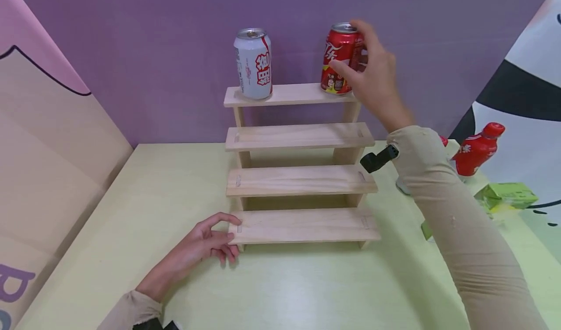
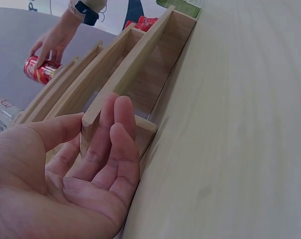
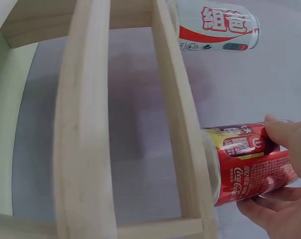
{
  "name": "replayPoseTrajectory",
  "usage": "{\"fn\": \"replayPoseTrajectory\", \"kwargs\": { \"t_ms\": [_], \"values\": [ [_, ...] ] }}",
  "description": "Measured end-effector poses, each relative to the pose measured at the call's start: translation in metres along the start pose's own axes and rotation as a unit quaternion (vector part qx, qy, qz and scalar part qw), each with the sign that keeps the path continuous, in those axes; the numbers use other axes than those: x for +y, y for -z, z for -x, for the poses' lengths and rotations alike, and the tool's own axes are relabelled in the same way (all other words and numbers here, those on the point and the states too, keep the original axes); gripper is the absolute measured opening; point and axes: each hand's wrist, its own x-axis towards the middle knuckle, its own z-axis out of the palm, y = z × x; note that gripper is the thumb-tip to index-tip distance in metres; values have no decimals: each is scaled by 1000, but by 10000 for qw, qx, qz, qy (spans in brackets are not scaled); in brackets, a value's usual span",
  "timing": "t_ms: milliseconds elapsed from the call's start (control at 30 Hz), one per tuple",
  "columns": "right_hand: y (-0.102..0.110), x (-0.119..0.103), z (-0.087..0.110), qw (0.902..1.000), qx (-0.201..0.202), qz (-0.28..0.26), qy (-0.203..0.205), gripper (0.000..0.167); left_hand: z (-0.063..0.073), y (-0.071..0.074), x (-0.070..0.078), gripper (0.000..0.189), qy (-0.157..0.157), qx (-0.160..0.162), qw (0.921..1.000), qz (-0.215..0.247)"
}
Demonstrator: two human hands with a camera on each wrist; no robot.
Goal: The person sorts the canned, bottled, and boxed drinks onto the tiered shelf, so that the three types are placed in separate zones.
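Note:
A four-step wooden display rack [image 1: 300, 181] stands on the pale table. On its top step, at the right end, is a red Coca-Cola can [image 1: 337, 60], upright. My right hand [image 1: 372, 72] grips this can from the right, thumb on the near side and fingers round the far side and rim. The right wrist view shows the can [image 3: 252, 162] with its base at the top board. A white can [image 1: 254, 64] stands upright at the left end of that step. My left hand [image 1: 201, 242] pinches the left end of the lowest step, seen close in the left wrist view [image 2: 85, 169].
To the right, partly behind my right sleeve, are a red bottle [image 1: 478, 150] and a green carton [image 1: 508, 194]. A purple backdrop [image 1: 175, 52] rises right behind the rack. Printed panels flank the table [image 1: 175, 184] on both sides.

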Motion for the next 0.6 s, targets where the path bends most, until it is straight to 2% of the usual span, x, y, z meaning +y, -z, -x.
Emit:
{"fn": "replayPoseTrajectory", "kwargs": {
  "t_ms": [167, 400, 600],
  "values": [
    [0, 2, 2, 9998, -154, 120, 92, 73, 0, 0, -1, 37, 13, 27, 10000, -17],
    [2, 6, 12, 9974, -610, 363, 121, 91, 0, 0, -2, 36, -31, 1, 10000, -13],
    [5, 13, 34, 9974, -540, 439, 211, 90, 0, 0, -3, 36, -28, -67, 10000, 57]
  ]
}}
